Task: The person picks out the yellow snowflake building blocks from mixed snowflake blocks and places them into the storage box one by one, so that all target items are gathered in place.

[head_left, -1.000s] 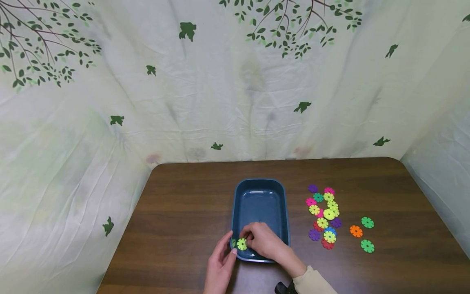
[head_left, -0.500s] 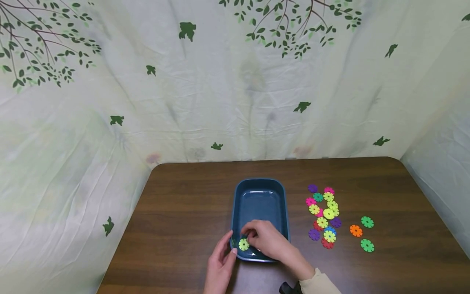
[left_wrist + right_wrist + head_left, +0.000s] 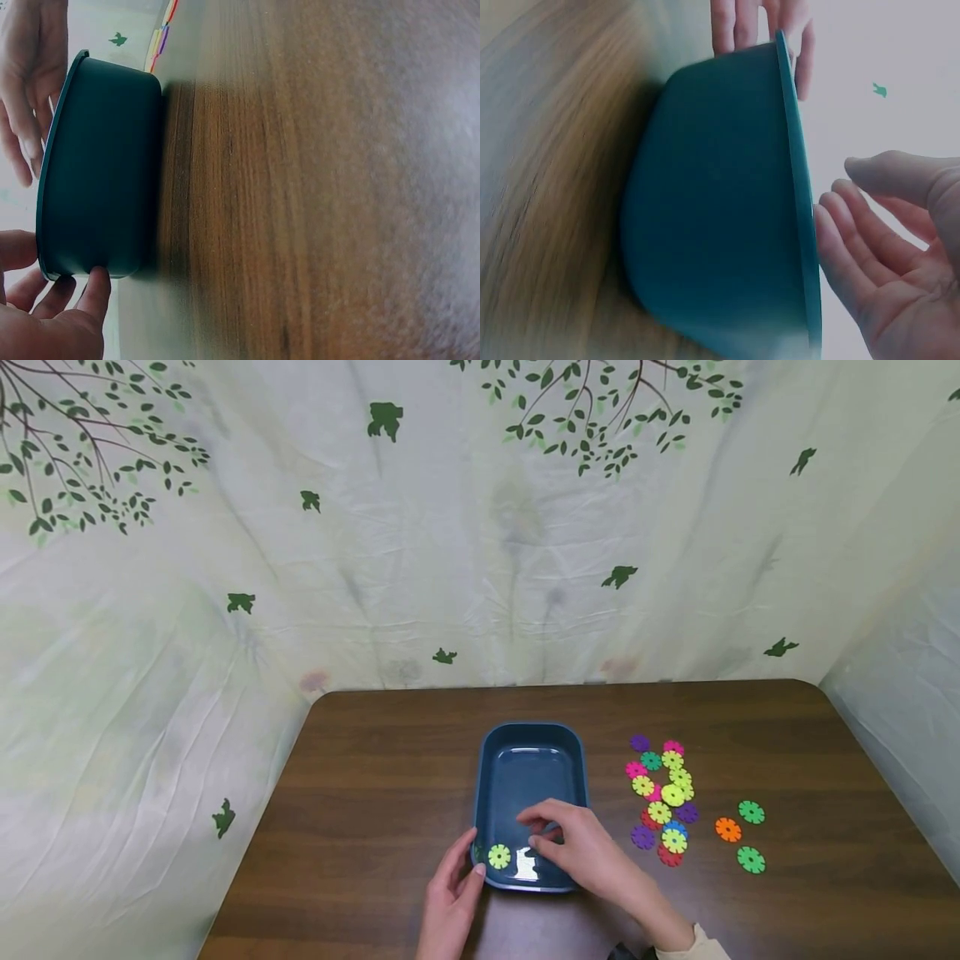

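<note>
A dark blue rectangular tray (image 3: 532, 735) stands on the table. One yellow-green flower-shaped disc (image 3: 499, 857) lies in its near left corner. My left hand (image 3: 452, 893) holds that corner; in the left wrist view its fingers (image 3: 94, 300) press the tray's outer wall (image 3: 105, 165) while another digit reaches to the rim. Over the tray's right half is my right hand (image 3: 577, 843), its fingers loosely bent. In the right wrist view thumb and fingers (image 3: 855, 232) are spread apart beside the rim, and nothing shows between them.
Right of the tray lies a cluster of flower discs in yellow, pink, purple, red, blue and green (image 3: 672, 795). Farther right are an orange disc (image 3: 727, 830) and two green discs (image 3: 751, 812). A leaf-printed white cloth (image 3: 480, 568) hangs behind the brown table (image 3: 375, 777).
My right hand has let go of the yellow-green disc in the tray's corner and moved right and up, away from it. The left hand stays at the tray.
</note>
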A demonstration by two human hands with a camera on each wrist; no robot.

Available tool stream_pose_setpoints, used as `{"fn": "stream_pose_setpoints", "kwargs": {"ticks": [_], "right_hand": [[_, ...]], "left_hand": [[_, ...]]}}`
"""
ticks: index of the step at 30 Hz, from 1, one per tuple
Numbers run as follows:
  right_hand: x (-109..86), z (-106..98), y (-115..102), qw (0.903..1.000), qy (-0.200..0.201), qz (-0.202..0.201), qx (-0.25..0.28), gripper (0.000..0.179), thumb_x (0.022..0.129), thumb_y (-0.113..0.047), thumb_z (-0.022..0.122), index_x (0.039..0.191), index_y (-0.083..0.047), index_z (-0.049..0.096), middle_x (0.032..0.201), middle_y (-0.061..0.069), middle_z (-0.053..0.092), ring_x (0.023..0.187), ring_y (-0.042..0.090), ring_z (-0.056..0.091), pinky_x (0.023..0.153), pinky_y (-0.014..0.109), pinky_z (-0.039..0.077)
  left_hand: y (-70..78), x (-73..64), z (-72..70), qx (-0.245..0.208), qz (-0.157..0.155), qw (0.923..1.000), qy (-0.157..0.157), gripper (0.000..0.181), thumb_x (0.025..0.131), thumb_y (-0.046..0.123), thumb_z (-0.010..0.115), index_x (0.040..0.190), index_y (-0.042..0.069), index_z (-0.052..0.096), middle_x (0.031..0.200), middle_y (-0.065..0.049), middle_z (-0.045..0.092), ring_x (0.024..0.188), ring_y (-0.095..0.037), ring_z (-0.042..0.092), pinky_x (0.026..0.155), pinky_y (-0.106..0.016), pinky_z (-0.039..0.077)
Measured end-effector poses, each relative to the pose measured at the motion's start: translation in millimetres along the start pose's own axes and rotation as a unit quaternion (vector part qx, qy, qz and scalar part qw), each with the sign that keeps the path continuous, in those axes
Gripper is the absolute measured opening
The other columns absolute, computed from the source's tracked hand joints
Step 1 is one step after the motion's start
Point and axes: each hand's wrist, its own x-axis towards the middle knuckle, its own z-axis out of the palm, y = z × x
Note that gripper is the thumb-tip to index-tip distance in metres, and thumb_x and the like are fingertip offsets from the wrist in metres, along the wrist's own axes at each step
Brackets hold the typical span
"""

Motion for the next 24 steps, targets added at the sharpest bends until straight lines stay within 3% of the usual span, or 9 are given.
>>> {"fn": "stream_pose_setpoints", "kwargs": {"ticks": [8, 16, 24], "right_hand": [[-15.0, -16.9, 3.0, 0.9962, 0.073, 0.035, -0.033, 0.036, 0.085, -0.007, 0.077, 0.116, -0.022, 0.068, 0.115, -0.004, 0.064, 0.095, 0.019, 0.064, 0.081, 0.034, 0.057], [-26.4, -34.6, 20.6, 0.9872, 0.136, 0.067, -0.048, 0.039, 0.082, -0.002, 0.078, 0.117, -0.016, 0.069, 0.113, -0.003, 0.065, 0.094, 0.019, 0.064, 0.082, 0.039, 0.057], [-40.3, -51.8, 49.5, 0.9826, 0.161, 0.075, -0.053, 0.037, 0.085, -0.006, 0.077, 0.120, -0.014, 0.067, 0.114, 0.005, 0.067, 0.093, 0.017, 0.067, 0.081, 0.041, 0.058]], "left_hand": [[2.4, 0.9, 0.5, 0.008, -0.022, 0.9997, 0.004, 0.047, 0.095, 0.001, 0.060, 0.141, 0.012, 0.053, 0.148, -0.013, 0.045, 0.137, -0.033, 0.039, 0.104, -0.039, 0.042], [-0.3, 0.3, 0.2, 0.003, 0.006, 1.0000, 0.003, 0.048, 0.093, -0.001, 0.061, 0.140, 0.008, 0.053, 0.146, -0.014, 0.047, 0.135, -0.032, 0.041, 0.103, -0.037, 0.042], [1.8, -0.6, 0.3, 0.004, 0.022, 0.9997, 0.002, 0.047, 0.094, 0.000, 0.061, 0.140, 0.006, 0.053, 0.146, -0.018, 0.046, 0.135, -0.036, 0.040, 0.103, -0.040, 0.043]]}}
